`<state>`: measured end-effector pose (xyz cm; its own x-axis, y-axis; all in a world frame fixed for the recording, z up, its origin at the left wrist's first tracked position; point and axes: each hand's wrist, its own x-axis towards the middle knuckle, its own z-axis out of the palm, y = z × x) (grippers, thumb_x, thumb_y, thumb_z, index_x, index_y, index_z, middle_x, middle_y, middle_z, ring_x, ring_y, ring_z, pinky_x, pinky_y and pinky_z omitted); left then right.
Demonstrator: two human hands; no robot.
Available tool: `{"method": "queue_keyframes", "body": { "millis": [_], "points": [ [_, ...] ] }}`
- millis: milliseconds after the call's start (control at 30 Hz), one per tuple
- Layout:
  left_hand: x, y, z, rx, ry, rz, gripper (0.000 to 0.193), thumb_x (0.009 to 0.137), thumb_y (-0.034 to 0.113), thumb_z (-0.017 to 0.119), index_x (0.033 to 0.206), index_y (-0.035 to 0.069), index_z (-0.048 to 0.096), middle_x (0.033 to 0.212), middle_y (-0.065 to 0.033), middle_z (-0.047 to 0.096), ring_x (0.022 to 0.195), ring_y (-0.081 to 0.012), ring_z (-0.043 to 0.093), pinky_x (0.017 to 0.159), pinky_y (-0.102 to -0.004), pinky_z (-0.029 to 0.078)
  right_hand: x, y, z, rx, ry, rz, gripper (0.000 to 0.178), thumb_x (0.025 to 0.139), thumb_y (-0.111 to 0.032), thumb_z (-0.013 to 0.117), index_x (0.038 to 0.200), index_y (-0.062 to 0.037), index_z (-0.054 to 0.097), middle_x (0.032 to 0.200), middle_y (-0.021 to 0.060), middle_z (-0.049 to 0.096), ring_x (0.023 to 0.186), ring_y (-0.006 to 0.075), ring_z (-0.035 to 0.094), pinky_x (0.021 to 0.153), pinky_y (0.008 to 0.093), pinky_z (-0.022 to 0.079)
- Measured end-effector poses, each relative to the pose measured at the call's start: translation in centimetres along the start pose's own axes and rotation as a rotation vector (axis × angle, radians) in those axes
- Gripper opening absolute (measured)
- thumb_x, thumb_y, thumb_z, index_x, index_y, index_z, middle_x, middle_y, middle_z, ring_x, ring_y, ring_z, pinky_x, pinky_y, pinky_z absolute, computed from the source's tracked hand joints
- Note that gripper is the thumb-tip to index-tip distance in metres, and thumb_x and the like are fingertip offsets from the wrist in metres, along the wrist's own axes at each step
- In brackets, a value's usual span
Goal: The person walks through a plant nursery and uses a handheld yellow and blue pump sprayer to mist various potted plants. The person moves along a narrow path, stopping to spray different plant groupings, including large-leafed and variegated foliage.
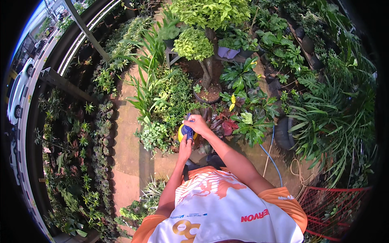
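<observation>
In front of my waist I hold a round yellow container with a dark blue top point(187, 130), which looks like a pump sprayer seen from above. The fingers of my left hand point(186, 147) close on the near end of its blue part. My right hand point(197, 124) reaches in from the right, its fingers pinched at the far end of the blue top. Much of the yellow body is hidden under the top and my hands. Dark reddish leaves point(210, 121) spread just beyond my right hand, and low green plants point(156, 135) grow to the left.
A potted tree point(206, 95) with light green leaf clumps stands ahead. A blue hose point(272, 160) runs along the paved path point(131, 156) on the right. Red netting point(336, 210) lies at the lower right. Planting beds line both sides; metal posts point(67, 85) rise at left.
</observation>
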<state>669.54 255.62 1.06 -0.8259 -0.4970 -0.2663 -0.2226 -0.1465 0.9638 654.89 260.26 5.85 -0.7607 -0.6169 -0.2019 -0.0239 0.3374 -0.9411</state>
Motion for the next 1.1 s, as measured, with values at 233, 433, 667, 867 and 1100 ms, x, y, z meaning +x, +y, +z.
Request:
{"method": "queue_keyframes", "body": {
  "millis": [233, 433, 667, 867, 1100],
  "points": [
    [2.0, -4.4, 0.5, 0.077, 0.042, -0.019, 0.02, 0.093, 0.018, 0.044, 0.1, 0.003, 0.054, 0.073, -0.0026, 0.055, 0.066, -0.0123, 0.052, 0.062, -0.0287, 0.044, 2.4, -5.7, -2.9, 0.042, 0.042, -0.051, 0.041, 0.085, -0.033, 0.067, 0.059, -0.0036, 0.053, 0.05, 0.0009, 0.045, 0.049, 0.0086, 0.041, 0.048, 0.0317, 0.034],
    [1.1, -5.3, 0.3, 0.114, 0.058, -0.016, 0.019, 0.094, 0.018, 0.044, 0.098, 0.002, 0.054, 0.07, -0.0012, 0.053, 0.063, -0.0102, 0.05, 0.058, -0.0262, 0.041, 2.0, -4.0, -2.1, -0.037, 0.123, -0.11, 0.048, 0.093, -0.037, 0.051, 0.062, 0.0, 0.052, 0.052, 0.0085, 0.051, 0.048, 0.0195, 0.05, 0.051, 0.0385, 0.037],
    [0.1, -0.3, 0.1, -0.022, 0.174, 0.103, 0.015, 0.096, 0.014, 0.043, 0.097, 0.002, 0.053, 0.07, 0.0006, 0.052, 0.061, -0.008, 0.045, 0.055, -0.0262, 0.038, 0.8, 0.3, 4.8, -0.403, 0.179, -0.059, 0.046, 0.094, -0.04, 0.044, 0.077, -0.0034, 0.065, 0.084, 0.0215, 0.065, 0.084, 0.0414, 0.061, 0.081, 0.0543, 0.043],
    [0.3, -2.4, -1.4, -0.097, 0.159, 0.031, 0.016, 0.096, 0.017, 0.042, 0.097, 0.005, 0.052, 0.074, 0.0019, 0.051, 0.062, -0.0073, 0.044, 0.055, -0.0242, 0.035, 2.3, -0.8, 5.6, -0.176, 0.015, -0.088, 0.042, 0.088, -0.036, 0.055, 0.067, 0.0001, 0.058, 0.06, 0.0172, 0.059, 0.056, 0.031, 0.06, 0.057, 0.0428, 0.044],
    [1.9, -1.9, -1.0, -0.065, 0.099, 0.0, 0.014, 0.096, 0.011, 0.042, 0.101, 0.003, 0.052, 0.076, -0.0008, 0.051, 0.068, -0.0096, 0.047, 0.062, -0.0257, 0.041, 2.0, -6.7, 1.9, -0.051, 0.083, -0.127, 0.045, 0.088, -0.034, 0.057, 0.059, -0.001, 0.049, 0.047, 0.0102, 0.039, 0.044, 0.0181, 0.039, 0.048, 0.0407, 0.033]
  ]
}}
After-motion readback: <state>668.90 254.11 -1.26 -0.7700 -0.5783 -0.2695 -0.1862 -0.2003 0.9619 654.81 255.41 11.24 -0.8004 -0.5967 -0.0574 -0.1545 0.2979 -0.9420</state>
